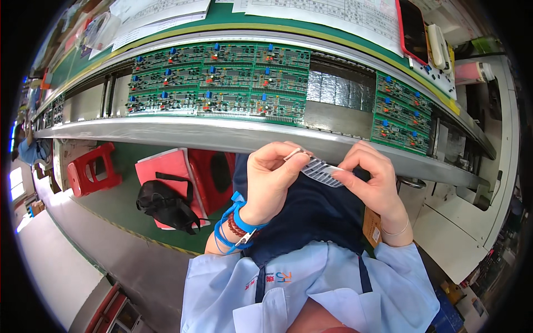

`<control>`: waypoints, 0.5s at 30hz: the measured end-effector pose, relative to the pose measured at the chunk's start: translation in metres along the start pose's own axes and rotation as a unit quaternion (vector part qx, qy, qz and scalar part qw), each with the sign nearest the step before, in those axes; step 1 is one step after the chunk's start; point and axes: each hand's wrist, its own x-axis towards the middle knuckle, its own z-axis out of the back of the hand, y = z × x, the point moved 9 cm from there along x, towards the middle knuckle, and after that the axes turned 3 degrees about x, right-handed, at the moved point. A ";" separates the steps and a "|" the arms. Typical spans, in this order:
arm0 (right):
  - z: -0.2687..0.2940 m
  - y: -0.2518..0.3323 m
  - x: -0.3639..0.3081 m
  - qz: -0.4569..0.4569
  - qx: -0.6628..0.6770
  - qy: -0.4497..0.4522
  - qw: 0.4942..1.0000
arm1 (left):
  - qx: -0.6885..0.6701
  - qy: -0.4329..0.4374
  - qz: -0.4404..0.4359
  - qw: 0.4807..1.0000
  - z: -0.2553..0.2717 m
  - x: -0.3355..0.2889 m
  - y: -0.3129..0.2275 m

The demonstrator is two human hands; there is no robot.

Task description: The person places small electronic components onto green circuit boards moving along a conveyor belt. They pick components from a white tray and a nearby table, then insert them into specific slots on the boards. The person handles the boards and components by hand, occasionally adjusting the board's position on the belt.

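Note:
A small, curved white sheet with rows of dark strips (pixel 321 171), which looks like a label sheet, is stretched between my hands over my lap. My left hand (pixel 268 180) pinches its left end between thumb and forefinger. At the opposite end, the thumb and fingers of my right hand (pixel 373 176) are closed on the same sheet. Just beyond my hands, a large panel of green circuit boards (pixel 222 83) lies on the conveyor line, studded with blue, red and black parts. A narrower green circuit board panel (pixel 401 114) sits farther right.
A metal rail (pixel 183 132) runs along the conveyor's near side. Papers (pixel 333 19), a red-cased phone (pixel 412 30) and a pink bottle (pixel 473 72) are beyond it. Red stools (pixel 94 169) and a black bag (pixel 161 201) are at lower left. A blue coiled wrist strap (pixel 236 213) circles my left wrist.

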 end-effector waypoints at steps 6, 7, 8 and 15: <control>-0.008 -0.003 0.002 0.004 0.003 0.010 1.000 | -0.014 -0.017 -0.048 0.999 0.006 -0.001 -0.009; -0.010 -0.003 0.002 0.001 0.002 0.013 1.000 | 0.012 -0.023 -0.058 0.998 0.008 -0.003 -0.012; -0.012 -0.003 0.003 -0.002 0.002 0.015 1.000 | 0.038 -0.027 -0.068 0.997 0.009 -0.004 -0.015; -0.046 0.010 0.012 0.061 -0.026 0.096 0.993 | 0.120 -0.071 -0.118 0.983 0.033 -0.016 -0.034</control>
